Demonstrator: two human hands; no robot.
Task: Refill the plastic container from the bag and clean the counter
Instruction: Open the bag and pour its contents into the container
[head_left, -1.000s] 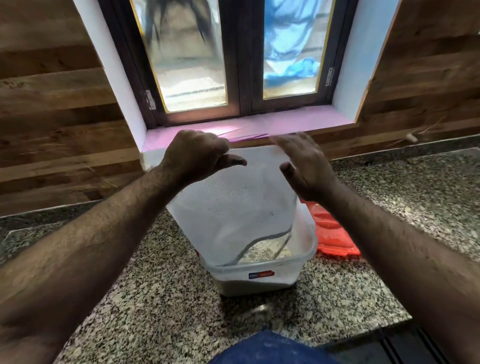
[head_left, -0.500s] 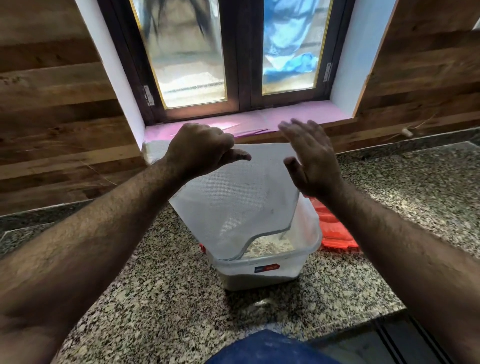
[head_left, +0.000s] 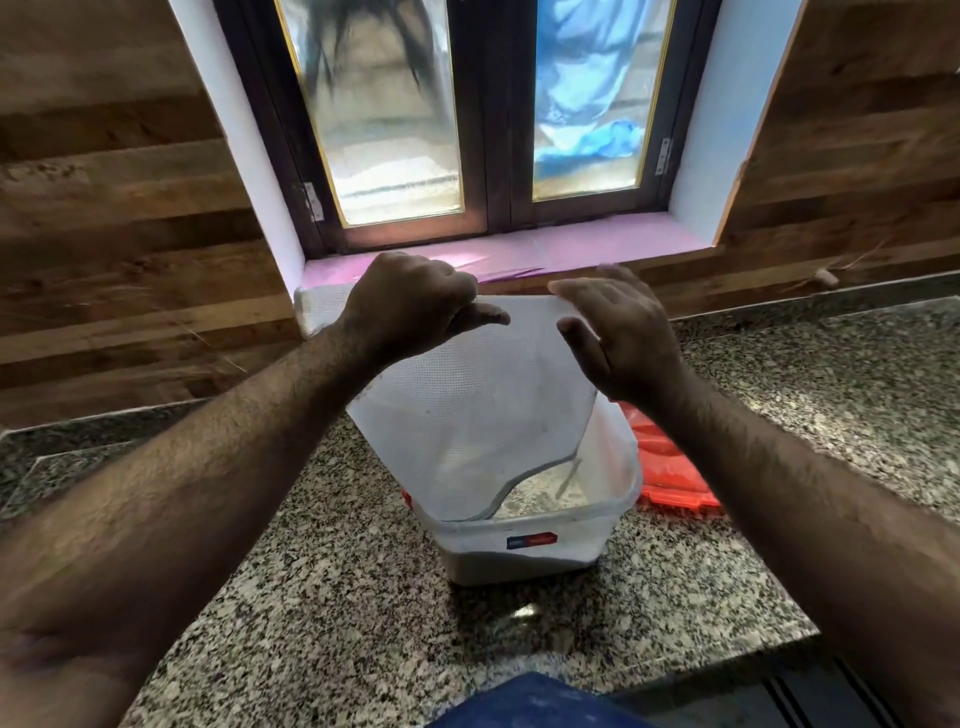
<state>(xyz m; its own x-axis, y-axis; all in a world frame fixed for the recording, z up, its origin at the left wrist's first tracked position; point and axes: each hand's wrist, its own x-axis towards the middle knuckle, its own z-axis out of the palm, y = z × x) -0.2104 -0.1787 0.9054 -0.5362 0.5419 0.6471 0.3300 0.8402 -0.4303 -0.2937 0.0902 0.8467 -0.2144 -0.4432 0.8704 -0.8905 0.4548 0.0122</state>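
Granite tabletop (head_left: 337, 597): upturned bag (head_left: 467, 415) drains into plastic container (head_left: 524, 545).
Left hand (head_left: 410, 306) grip pinches bag; right hand (head_left: 618, 338) spread open, so the bag could swing and spill.

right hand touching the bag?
Cannot tell. In the head view the open right hand overlaps the bag's upper right edge, with neither contact nor gap plain.

Items shown: one white woven bag (head_left: 467, 405); one clear plastic container (head_left: 540, 535); one red lid (head_left: 670, 478), possibly with a second beneath, the view being obscured; two hands, left hand (head_left: 410, 306) and right hand (head_left: 623, 338); one bench (head_left: 363, 597); two window panes (head_left: 379, 104).
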